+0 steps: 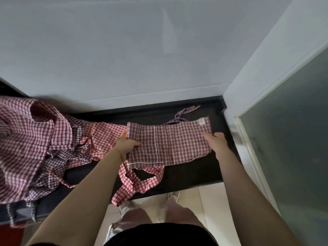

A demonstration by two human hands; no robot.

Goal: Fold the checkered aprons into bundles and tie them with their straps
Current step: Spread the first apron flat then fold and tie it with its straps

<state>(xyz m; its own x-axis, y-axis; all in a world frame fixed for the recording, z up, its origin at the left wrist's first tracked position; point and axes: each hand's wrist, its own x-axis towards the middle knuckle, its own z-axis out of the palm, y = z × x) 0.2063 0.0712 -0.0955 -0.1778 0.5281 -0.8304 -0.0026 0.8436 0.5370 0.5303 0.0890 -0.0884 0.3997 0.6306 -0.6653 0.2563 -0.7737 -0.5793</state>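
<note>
A: Where is the folded apron (170, 144)?

B: It lies flat on the black table (188, 174), toward the right end, just short of the white wall (124, 50). It is a dark-red check, folded into a long band, with a white stitched seam running down its left part and a small white label at the far right corner.

A: And the hands?

B: The left hand (126, 145) has a grip on the band's left edge, thumb on top of the cloth and fingers under it. The right hand (217, 141) is at the right edge, fingers curled round the cloth there.

A: Its straps?

B: A thin strap (184, 112) trails off behind the far edge toward the wall, lying loose on the table.

A: What else is there?

B: A brighter red apron (104, 135) lies partly under the band's left end; its wide straps (136, 183) loop over the near table edge and hang down. Left of that is a heap (30, 139) of more checkered aprons, crumpled, with some cloth hanging over the front edge. A frosted glass door (292, 139) stands at the right. Below, the person's white shoes (173, 196) show on a pale tiled floor (211, 201).
</note>
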